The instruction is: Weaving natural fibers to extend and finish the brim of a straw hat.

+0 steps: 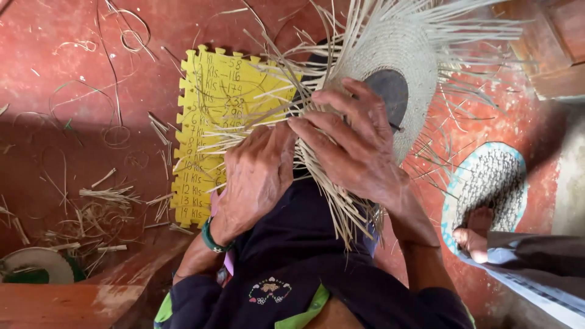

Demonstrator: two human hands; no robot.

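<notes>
From my remote feed, both hands worked at frame centre on a pale round woven straw piece [399, 55] w/ a dark oval form showing through its middle, sitting upper centre-right, loose strands fanning off its rim in all directions. My left hand [256, 176] lay centre-left, knuckles up, fingers pressed together and curled onto a bunch of pale straw strands [341, 201] at the weave's lower edge; a green bangle [211, 239] ringed that wrist. My right hand [356, 143] sat just beside it, touching, fingers slightly spread, tips pinching strands at the edge of the weave. The strands ran down over a dark navy cloth lap [292, 244] at bottom centre. Behind the hands, left of centre, a yellow foam puzzle-edged mat [207, 122] w/ handwritten marks lay flat on the red painted floor [61, 91]. Straw offcuts [103, 213] were scattered lower left. At right, another person's bare foot [472, 234] rested on a white-and-blue oval patterned mat [493, 183], well apart from my hands.
</notes>
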